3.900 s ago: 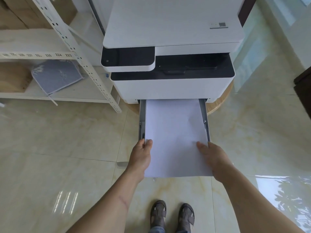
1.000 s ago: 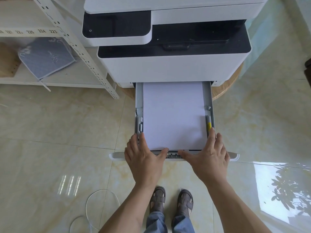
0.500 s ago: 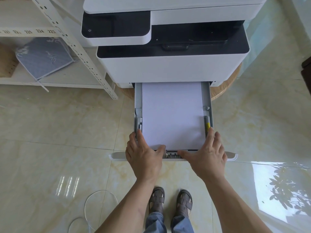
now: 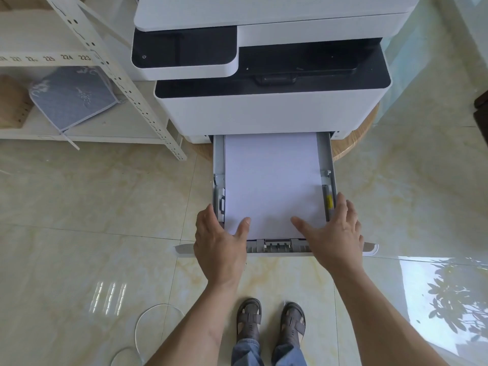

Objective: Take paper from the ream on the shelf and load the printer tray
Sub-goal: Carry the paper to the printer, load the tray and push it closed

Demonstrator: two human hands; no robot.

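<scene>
The white printer [image 4: 264, 112] stands on a low round wooden stand [image 4: 353, 138]. Its grey printer tray [image 4: 327, 159] is pulled out toward me, and a flat stack of white paper [image 4: 272, 180] lies inside it between the side guides. My left hand [image 4: 219, 249] clasps the tray's near left corner, fingers outside the rail and thumb on the paper. My right hand [image 4: 335, 239] holds the near right corner the same way, beside a yellow guide tab [image 4: 329, 202]. No ream is in view.
A white metal shelf [image 4: 111, 75] stands to the left, holding a grey cushion [image 4: 74, 99] and a cardboard box [image 4: 10, 101]. A white cable loop [image 4: 148, 320] lies on the glossy tiled floor near my sandalled feet [image 4: 248, 318].
The paper, held half out of the tray 3.9 s ago, now lies fully inside it. Since half a second ago both thumbs have slid from the tray's front edge onto the paper.
</scene>
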